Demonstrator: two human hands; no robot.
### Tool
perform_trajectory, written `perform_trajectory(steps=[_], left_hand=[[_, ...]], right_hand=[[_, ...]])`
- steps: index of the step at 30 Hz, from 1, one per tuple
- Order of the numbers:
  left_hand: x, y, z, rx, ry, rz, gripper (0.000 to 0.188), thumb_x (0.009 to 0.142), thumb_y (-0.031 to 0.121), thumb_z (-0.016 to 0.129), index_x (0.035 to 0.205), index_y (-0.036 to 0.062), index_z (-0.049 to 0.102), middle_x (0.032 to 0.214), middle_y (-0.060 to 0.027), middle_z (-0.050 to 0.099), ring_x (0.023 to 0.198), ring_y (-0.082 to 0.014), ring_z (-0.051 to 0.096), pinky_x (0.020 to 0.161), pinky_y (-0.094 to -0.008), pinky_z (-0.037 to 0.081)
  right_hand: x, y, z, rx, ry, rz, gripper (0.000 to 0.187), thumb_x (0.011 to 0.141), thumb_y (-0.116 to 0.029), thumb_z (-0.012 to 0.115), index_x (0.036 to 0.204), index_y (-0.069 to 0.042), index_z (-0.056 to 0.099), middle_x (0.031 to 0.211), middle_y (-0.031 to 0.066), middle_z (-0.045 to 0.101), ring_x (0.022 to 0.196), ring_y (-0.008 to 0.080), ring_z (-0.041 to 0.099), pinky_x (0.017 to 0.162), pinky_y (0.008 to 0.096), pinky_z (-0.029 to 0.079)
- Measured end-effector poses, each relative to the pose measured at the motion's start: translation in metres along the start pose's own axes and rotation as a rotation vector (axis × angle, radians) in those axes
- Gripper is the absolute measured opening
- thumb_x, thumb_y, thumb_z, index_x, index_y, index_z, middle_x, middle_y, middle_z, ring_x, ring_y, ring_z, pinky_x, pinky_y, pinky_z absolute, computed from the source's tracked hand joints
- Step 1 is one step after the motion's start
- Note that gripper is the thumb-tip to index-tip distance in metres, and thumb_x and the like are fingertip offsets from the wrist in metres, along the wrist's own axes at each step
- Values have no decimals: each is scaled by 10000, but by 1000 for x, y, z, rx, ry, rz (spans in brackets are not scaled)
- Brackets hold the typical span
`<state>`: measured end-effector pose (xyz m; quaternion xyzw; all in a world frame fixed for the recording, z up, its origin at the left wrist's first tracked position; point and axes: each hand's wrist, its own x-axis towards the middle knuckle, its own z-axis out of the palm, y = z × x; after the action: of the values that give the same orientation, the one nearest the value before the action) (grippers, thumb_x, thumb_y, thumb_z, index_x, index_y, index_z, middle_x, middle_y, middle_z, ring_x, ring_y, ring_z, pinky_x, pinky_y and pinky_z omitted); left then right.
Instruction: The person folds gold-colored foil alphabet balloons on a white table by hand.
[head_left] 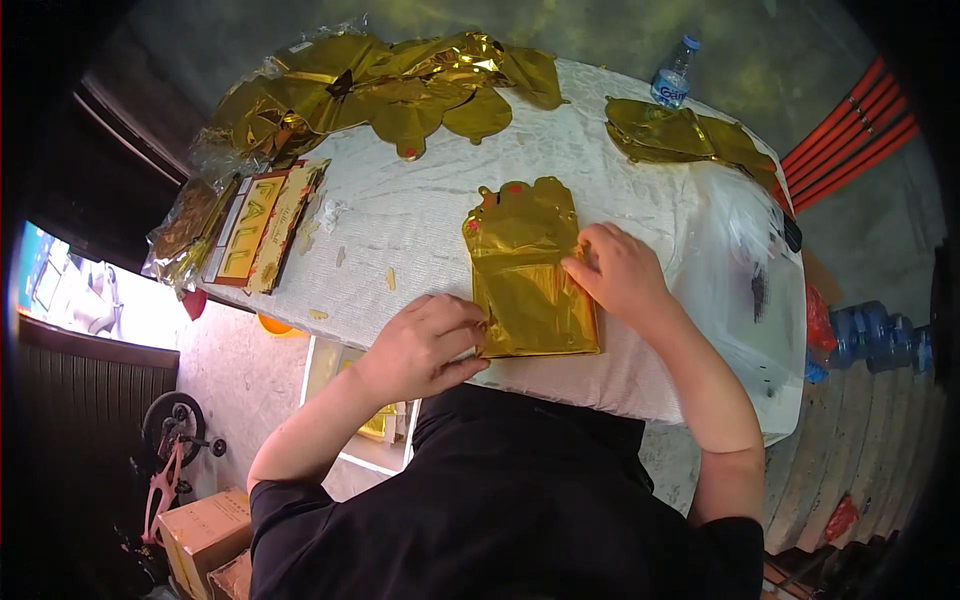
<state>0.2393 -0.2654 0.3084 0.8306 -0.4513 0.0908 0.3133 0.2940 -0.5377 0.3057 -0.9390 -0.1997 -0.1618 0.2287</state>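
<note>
A flat, folded gold foil balloon lies before me on the white-covered table, its scalloped end pointing away. At its near left corner my left hand is closed, with the fingertips at the edge and the thumb by the lower corner. My right hand pinches the balloon's right edge between thumb and fingers, about halfway up. Small red marks show on the scalloped end. The fingertips of both hands partly cover the foil's edges.
Gold foil balloons are heaped at the back left, more foil at the back right beside a water bottle. Printed packages sit at the left, clear plastic bags at the right. Foil scraps dot the table.
</note>
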Motion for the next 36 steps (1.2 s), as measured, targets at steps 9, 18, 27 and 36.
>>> perform_trajectory(steps=[9,18,27,36], left_hand=[[6,0,10,69,97,-216,281,669,195,770,852,55,611,859,-71,559,824,-274,552,719,-381,449],[53,-54,19,-9,95,-320,209,723,93,719,884,10,615,731,-71,513,611,-187,495,569,-309,430],[64,-67,18,-313,95,-606,470,709,170,757,1105,9,562,851,-69,587,707,-147,559,652,-301,481],[42,-73,-10,-206,-109,-205,461,773,-83,540,1220,32,552,1179,-93,577,1113,-227,531,954,-338,421]], right_hand=[[-7,14,-10,603,-509,477,185,764,-113,714,762,-23,552,615,8,565,563,65,502,493,241,390],[27,44,16,666,-121,345,202,805,-24,655,744,-40,463,654,-35,464,589,17,405,510,192,337],[-12,23,-5,562,-141,57,128,798,41,599,916,4,568,914,76,633,879,145,607,785,265,491],[-34,15,-28,387,-341,-109,267,764,44,519,1006,-42,591,961,124,633,926,327,590,797,388,478]])
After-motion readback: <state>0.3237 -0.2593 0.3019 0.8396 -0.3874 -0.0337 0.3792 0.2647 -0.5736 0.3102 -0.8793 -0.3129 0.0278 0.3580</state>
